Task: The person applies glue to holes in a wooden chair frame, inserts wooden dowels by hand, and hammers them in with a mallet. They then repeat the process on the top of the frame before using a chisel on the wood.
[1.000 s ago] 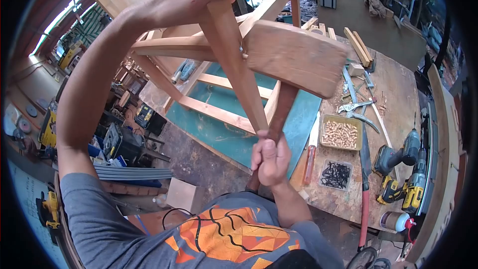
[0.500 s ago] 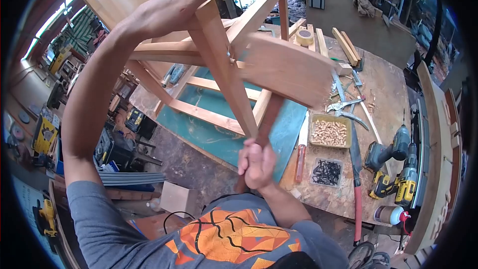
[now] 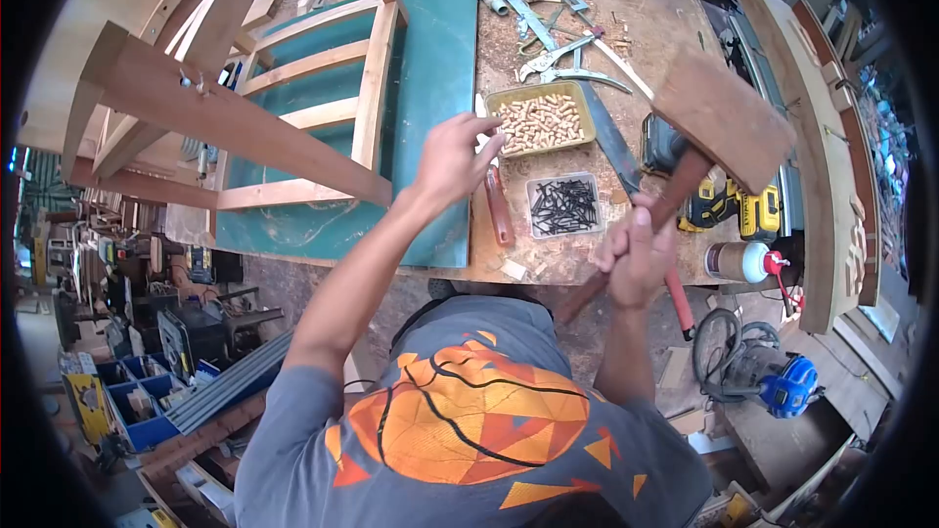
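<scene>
One mallet (image 3: 724, 117) is gripped by its handle in the right hand (image 3: 641, 259), its head raised near the drills (image 3: 758, 215). The left hand (image 3: 450, 161) is open, fingers parted at the rim of the tub (image 3: 554, 148); no dowel is seen in it. The frame (image 3: 245, 127) is positioned at the left, partly over the mat (image 3: 435, 68).

Caution: dowels (image 3: 541, 122) could be spilled if the rim is caught by the fingers. The drills could be struck if the handle is allowed to slip.

Materials: the mallet head is a blunt, scuffed wooden block; the dowels are short, pale cylinders; the frame is smooth, with tapered legs; the mat is flat, green and dusty.
</scene>
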A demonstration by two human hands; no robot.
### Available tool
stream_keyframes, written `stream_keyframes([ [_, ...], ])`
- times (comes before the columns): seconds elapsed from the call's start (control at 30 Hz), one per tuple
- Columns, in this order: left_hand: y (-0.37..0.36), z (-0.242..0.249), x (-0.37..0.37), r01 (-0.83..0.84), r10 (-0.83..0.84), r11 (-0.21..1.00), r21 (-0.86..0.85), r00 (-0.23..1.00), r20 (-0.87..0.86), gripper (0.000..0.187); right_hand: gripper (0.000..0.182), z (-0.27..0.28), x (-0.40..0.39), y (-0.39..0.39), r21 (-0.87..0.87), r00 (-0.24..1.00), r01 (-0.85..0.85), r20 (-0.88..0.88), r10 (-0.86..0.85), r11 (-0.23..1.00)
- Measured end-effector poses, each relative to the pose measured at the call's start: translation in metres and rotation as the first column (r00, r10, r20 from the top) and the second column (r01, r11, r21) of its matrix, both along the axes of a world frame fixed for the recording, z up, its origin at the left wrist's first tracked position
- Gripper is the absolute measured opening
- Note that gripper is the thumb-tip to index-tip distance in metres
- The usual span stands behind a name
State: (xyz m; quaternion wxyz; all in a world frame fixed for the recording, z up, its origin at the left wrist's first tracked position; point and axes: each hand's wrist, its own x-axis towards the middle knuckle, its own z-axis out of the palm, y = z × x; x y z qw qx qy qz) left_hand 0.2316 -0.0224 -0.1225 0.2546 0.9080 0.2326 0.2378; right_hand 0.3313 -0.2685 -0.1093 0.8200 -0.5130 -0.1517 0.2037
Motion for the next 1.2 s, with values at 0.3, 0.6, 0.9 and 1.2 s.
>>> stream_keyframes([
  [0.3,0.042,-0.084,0.089,0.201,-0.013,0.906,0.373,0.894,-0.448,0.013,0.029,-0.016,0.002,-0.058,-0.158,0.994,0.067,0.099,-0.052,0.985],
  [0.6,0.046,-0.071,0.105,0.007,0.047,0.994,0.113,0.882,-0.469,0.023,0.028,-0.019,0.0,-0.049,-0.183,0.998,0.049,0.048,-0.041,0.982],
  [0.9,0.03,-0.065,0.104,0.028,0.015,0.993,0.113,0.931,-0.365,0.026,0.024,-0.024,0.001,-0.054,-0.194,0.993,0.053,0.111,-0.032,0.98],
  [1.2,0.038,-0.089,0.119,0.371,-0.249,0.887,0.276,0.886,-0.392,0.019,0.023,-0.025,0.001,-0.056,-0.211,0.995,0.079,0.08,-0.063,0.974],
])
